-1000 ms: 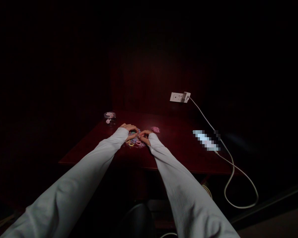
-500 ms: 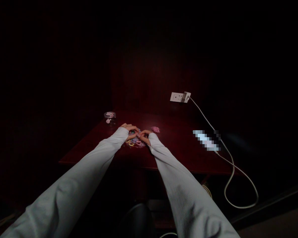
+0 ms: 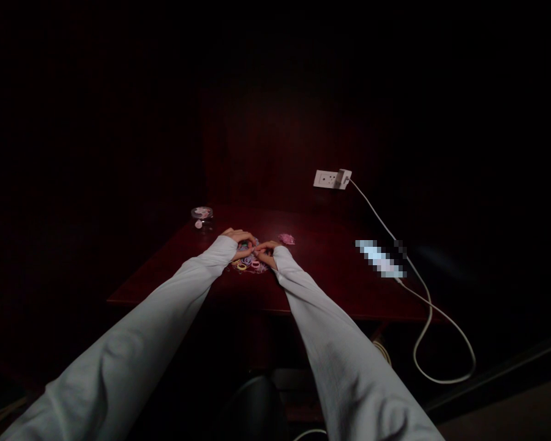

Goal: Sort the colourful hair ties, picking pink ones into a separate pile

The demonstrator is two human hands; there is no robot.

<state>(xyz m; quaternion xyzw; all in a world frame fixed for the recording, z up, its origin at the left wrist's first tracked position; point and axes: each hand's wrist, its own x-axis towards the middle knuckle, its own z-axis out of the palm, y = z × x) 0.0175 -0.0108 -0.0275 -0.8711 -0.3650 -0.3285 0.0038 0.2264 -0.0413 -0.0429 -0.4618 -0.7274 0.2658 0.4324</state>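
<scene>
Evidently little has changed: your left hand and right hand stay curled over the coloured bands on the surface, so handling seems ongoing, though I can't tell their grip.

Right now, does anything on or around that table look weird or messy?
Yes. The white cable droops in a loop beyond the table at right, so it might snag. The colourful bands lie jumbled in a loose heap. I see nothing broken, but it's dark.
</scene>
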